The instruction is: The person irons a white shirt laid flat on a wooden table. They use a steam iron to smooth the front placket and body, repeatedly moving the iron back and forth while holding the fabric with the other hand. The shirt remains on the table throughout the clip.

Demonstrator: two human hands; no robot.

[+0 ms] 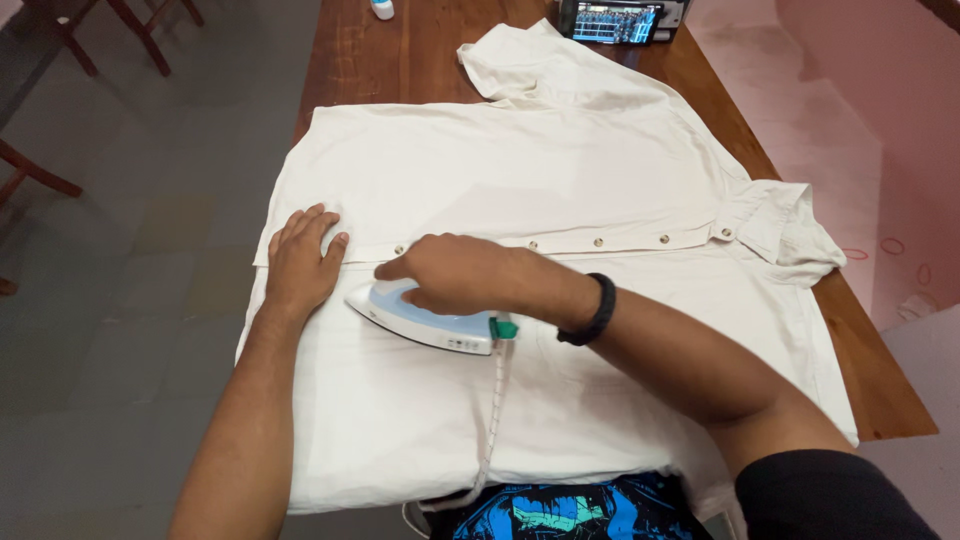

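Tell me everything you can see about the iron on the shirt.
The iron is small, with a pale blue top, white body and a green fitting at its heel, where a white cord runs down toward the person. It sits flat, soleplate down, on the cream shirt, just below the button strip, tip pointing left. The right hand grips its handle from above. The left hand lies flat on the cloth just beyond the tip, apparently not touching it.

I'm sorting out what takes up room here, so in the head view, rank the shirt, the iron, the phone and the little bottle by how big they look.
1. Shirt, by far the largest.
2. Iron, partly hidden under the right hand.
3. Phone, farther from the camera, so this placing is unsure.
4. Bottle, smallest, cut off by the frame edge.
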